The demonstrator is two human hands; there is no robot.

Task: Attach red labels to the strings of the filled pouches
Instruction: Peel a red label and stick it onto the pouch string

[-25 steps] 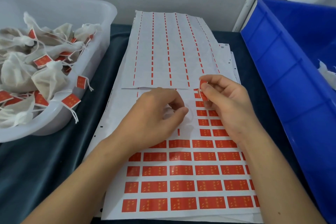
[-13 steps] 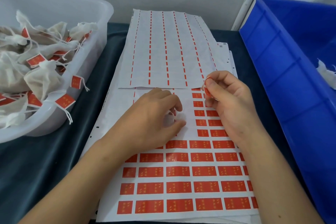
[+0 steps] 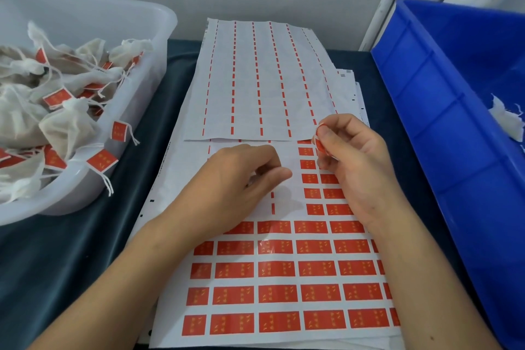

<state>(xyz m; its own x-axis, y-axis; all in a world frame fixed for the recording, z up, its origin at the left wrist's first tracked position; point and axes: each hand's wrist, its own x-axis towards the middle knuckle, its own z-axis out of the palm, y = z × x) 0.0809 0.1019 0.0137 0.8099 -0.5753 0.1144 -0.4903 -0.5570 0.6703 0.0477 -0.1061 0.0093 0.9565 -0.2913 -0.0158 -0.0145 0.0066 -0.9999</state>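
Note:
A sheet of red labels (image 3: 284,270) lies in front of me on the dark cloth. My right hand (image 3: 352,167) pinches one peeled red label (image 3: 319,138) between thumb and fingers above the sheet's upper right part. My left hand (image 3: 235,179) rests on the bare white part of the sheet with its fingers curled; I cannot tell whether it holds anything. Filled cloth pouches (image 3: 65,128) with red labels on their strings lie in a clear tub (image 3: 85,193) at the left. One white pouch (image 3: 508,119) shows in the blue bin at the right.
A used sheet (image 3: 261,79) with only thin red strips lies at the back on the stack. The blue bin (image 3: 443,128) stands close to my right arm. Behind is a grey wall.
My right hand has lifted the peeled label slightly and turned it in its fingers. My left hand has stayed on the sheet, fingers shifting a little.

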